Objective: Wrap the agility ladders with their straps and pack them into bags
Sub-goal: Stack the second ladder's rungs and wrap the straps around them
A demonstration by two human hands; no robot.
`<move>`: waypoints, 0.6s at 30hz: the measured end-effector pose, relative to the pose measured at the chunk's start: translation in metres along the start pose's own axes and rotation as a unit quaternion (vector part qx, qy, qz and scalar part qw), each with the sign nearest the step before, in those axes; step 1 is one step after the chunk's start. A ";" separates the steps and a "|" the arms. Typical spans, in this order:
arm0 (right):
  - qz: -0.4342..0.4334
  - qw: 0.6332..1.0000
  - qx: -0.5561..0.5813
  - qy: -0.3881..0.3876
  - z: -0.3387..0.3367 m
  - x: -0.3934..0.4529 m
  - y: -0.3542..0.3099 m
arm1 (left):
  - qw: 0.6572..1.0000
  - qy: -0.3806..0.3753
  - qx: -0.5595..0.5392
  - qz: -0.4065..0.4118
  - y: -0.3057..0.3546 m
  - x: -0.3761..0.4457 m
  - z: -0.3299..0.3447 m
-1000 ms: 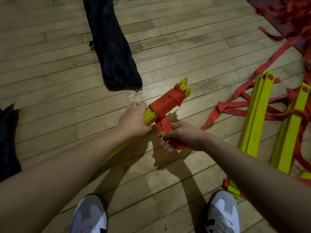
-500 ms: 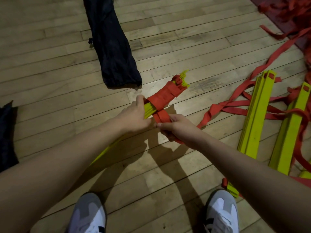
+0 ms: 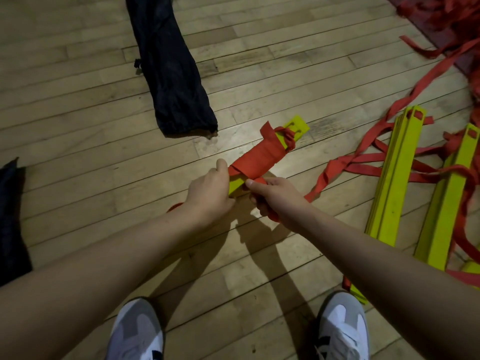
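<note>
A stack of yellow ladder rungs [image 3: 296,125] is held above the wooden floor, its far half wound in red strap [image 3: 259,157]. My left hand [image 3: 207,193] grips the bundle just below the wrapping. My right hand [image 3: 275,197] pinches the loose red strap beside the bundle, and the strap's tail [image 3: 327,175] trails off to the right along the floor. A long black bag [image 3: 168,66] lies flat on the floor beyond the bundle, its open end nearest me.
Two more stacks of yellow rungs [image 3: 392,178] [image 3: 446,198] lie to the right amid tangled red straps [image 3: 441,14]. Part of another black bag [image 3: 10,216] shows at the left edge. My white shoes [image 3: 135,331] [image 3: 342,328] stand at the bottom.
The bundle has rotated so its flat yellow face now shows at the far end. My right hand carried the strap up beside the bundle, close to my left hand.
</note>
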State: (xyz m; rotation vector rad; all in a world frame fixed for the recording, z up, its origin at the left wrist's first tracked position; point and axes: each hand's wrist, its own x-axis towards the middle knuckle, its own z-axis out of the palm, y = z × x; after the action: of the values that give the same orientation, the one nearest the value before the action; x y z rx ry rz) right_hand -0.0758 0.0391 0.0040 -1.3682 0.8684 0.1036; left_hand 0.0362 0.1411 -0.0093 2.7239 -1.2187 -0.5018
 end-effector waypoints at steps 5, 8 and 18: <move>0.022 0.998 0.059 0.020 -0.005 0.001 0.000 | 0.987 -0.116 -0.107 0.013 -0.006 0.005 -0.011; 0.019 0.997 0.073 0.023 -0.006 0.004 0.000 | 0.982 -0.152 -0.105 0.036 -0.010 0.008 -0.023; 0.003 0.996 0.083 -0.011 -0.010 0.001 0.001 | 0.964 -0.121 -0.228 0.055 -0.019 -0.002 -0.015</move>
State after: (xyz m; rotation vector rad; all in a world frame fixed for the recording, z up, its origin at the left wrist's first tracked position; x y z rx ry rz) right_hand -0.0805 0.0305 0.0027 -1.2074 0.8439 0.0494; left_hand 0.0533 0.1553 0.0004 2.2415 -1.1241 -0.9867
